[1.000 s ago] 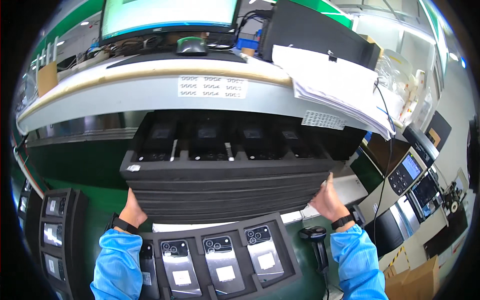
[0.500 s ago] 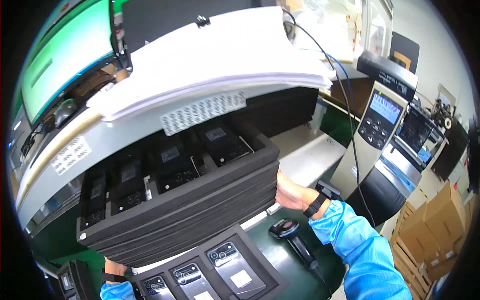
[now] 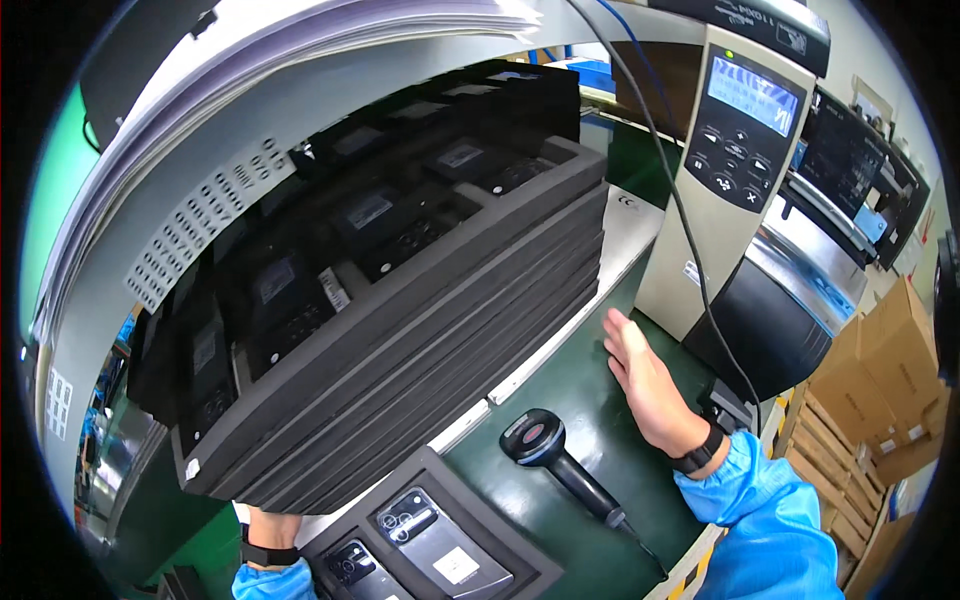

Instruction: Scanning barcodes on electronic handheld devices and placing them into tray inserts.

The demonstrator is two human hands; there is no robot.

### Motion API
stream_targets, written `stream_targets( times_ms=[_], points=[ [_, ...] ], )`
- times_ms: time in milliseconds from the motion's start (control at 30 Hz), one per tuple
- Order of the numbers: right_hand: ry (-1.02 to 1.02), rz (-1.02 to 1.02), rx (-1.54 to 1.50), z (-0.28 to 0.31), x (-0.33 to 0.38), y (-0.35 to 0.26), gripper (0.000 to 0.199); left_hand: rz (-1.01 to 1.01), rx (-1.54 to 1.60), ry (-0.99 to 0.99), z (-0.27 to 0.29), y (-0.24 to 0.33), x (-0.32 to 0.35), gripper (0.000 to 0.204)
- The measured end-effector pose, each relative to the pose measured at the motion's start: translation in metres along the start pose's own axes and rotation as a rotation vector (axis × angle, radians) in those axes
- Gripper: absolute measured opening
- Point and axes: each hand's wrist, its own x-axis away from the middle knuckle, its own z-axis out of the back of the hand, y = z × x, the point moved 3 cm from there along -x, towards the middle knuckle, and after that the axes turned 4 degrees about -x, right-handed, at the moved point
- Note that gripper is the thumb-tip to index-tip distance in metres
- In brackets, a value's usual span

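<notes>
Carefully: tall stack [image 3: 430, 340]

Across our desk [image 3: 595, 395], its uneven layers could slide if bumped. Nearer lie a phone tray [image 3: 500, 535] and scanner [image 3: 570, 475]. Our right hand [image 3: 655, 400] hangs clear, fingers [image 3: 622, 345] extended, empty; our left hand [image 3: 270, 527] meets its near-left corner, fingers hidden, hold unclear.

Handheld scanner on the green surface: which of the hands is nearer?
Right. The right hand is right of the scanner, apart from it; the left hand is farther, to its left, partly hidden by the tray stack.
</notes>
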Motion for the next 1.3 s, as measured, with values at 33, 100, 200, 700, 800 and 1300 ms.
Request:
stream_targets(
  times_ms=[33, 100, 200, 700, 800, 1300],
  points=[
    [0.001, 0.018, -0.036, 0.005, 0.006, 0.003, 0.081, 0.009, 0.001, -0.013, -0.012, -0.007, -0.006, 0.054],
    [0.013, 0.039, -0.075, 0.009, 0.015, 0.01, 0.076, 0.025, 0.007, -0.036, -0.035, -0.02, -0.02, 0.054],
    [0.107, 0.139, -0.249, 0.011, 0.016, 0.015, 0.049, 0.044, 0.025, -0.056, -0.069, -0.043, -0.038, 0.055],
    [0.026, 0.219, 0.014, 0.004, 0.009, 0.02, 0.023, 0.072, 0.112, -0.076, -0.276, -0.11, -0.141, 0.081],
    [0.044, 0.224, 0.024, 0.009, 0.005, 0.021, 0.017, 0.068, 0.041, -0.039, -0.272, -0.099, -0.145, 0.08],
    [0.013, 0.252, 0.097, 0.021, -0.006, 0.027, 0.013, -0.253, 0.121, -0.993, -0.234, 0.051, 0.21, 0.047]
  ],
)
